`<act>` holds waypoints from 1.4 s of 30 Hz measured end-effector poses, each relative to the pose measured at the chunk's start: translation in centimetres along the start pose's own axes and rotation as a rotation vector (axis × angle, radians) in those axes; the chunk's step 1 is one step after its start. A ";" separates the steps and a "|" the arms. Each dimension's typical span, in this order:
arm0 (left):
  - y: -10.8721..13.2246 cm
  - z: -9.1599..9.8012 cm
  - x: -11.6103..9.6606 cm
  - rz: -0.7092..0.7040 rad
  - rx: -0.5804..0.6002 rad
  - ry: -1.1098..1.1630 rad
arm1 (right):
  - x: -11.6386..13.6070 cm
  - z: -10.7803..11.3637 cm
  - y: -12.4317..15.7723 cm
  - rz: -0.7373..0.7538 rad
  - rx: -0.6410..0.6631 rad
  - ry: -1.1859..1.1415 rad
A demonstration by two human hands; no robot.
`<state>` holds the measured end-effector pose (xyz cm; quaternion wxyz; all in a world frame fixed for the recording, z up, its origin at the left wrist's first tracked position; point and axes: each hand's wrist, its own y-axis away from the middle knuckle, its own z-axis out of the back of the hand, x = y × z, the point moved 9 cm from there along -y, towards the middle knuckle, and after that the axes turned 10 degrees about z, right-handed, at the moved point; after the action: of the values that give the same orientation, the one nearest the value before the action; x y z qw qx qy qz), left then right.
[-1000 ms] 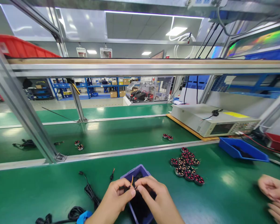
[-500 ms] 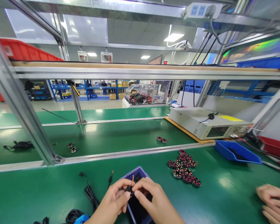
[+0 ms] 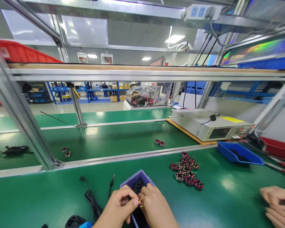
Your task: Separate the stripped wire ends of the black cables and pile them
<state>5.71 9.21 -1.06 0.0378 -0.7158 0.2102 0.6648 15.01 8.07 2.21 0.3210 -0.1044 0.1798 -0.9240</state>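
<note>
My left hand (image 3: 120, 207) and my right hand (image 3: 154, 207) meet over a small purple bin (image 3: 133, 180) at the bottom middle of the green bench. Both pinch a short wire piece (image 3: 140, 201) with orange and yellow leads, held between the fingertips just above the bin. Black parts fill the bin. A cluster of several small round motor stators (image 3: 187, 173) with red windings lies to the right of the bin.
Black cables (image 3: 91, 198) lie left of the bin. A blue tray (image 3: 238, 153) and a beige test instrument (image 3: 211, 125) stand at the right. Another person's hands (image 3: 276, 201) rest at the lower right. More stators (image 3: 158, 142) sit on the conveyor belt beyond the rail.
My hands have dropped lower toward the bin with the wire piece, and the orange lead no longer sticks up. The view has shifted a little to the right.
</note>
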 end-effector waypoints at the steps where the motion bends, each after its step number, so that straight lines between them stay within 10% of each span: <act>1: -0.1 0.1 -0.1 -0.009 -0.022 -0.014 | -0.1 0.3 0.0 -0.002 -0.005 -0.017; 12: 0.0 1.4 -1.5 -0.106 -0.180 -0.036 | -1.4 4.5 0.2 -0.068 -0.172 -0.415; 42: 0.1 1.9 -1.4 -0.150 -0.199 0.001 | 0.2 7.3 0.5 0.127 -0.393 -0.222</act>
<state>3.90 10.14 0.15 0.0159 -0.7302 0.0889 0.6772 17.41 5.69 8.72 0.3701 -0.2544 0.3258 -0.8320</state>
